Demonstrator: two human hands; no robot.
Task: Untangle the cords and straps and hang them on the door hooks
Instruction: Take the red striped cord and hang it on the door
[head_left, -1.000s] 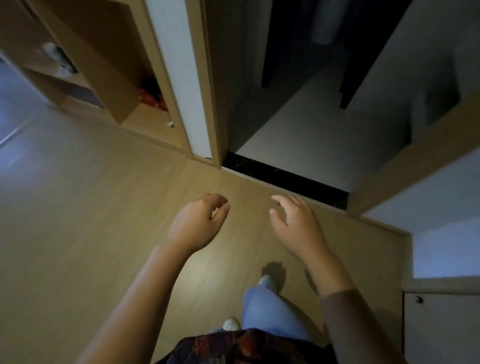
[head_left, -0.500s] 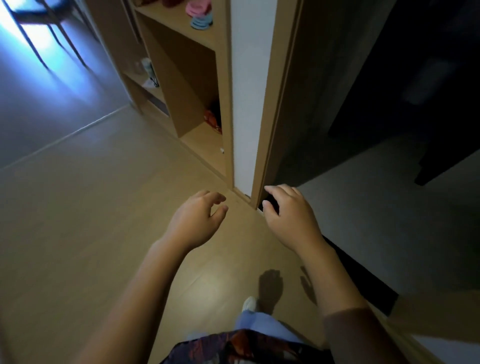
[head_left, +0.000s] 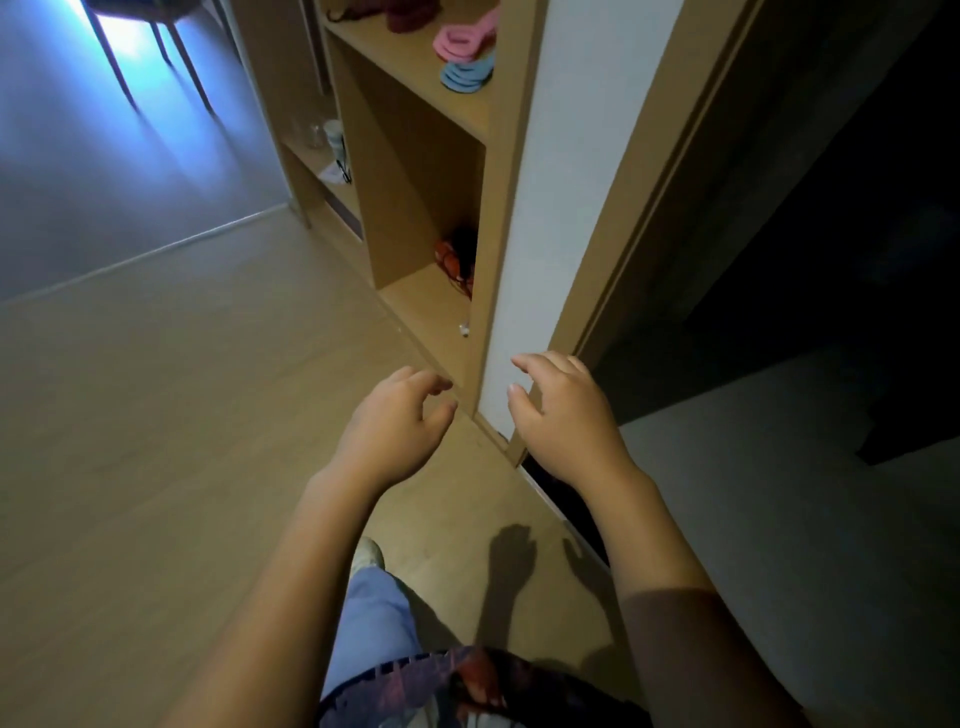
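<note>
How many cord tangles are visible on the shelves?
1: a red-and-black tangle at the back of the lower compartment. Dark red items at the top edge may be more.

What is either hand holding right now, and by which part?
Nothing is held. The left hand and the right hand are both empty, fingers loosely curled, raised in front of the wooden shelf unit.

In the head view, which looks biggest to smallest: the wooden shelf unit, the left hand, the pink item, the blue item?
1. Wooden shelf unit.
2. Left hand, enlarged by nearness to the camera.
3. Pink item and blue item: about alike, so unranked.
</note>
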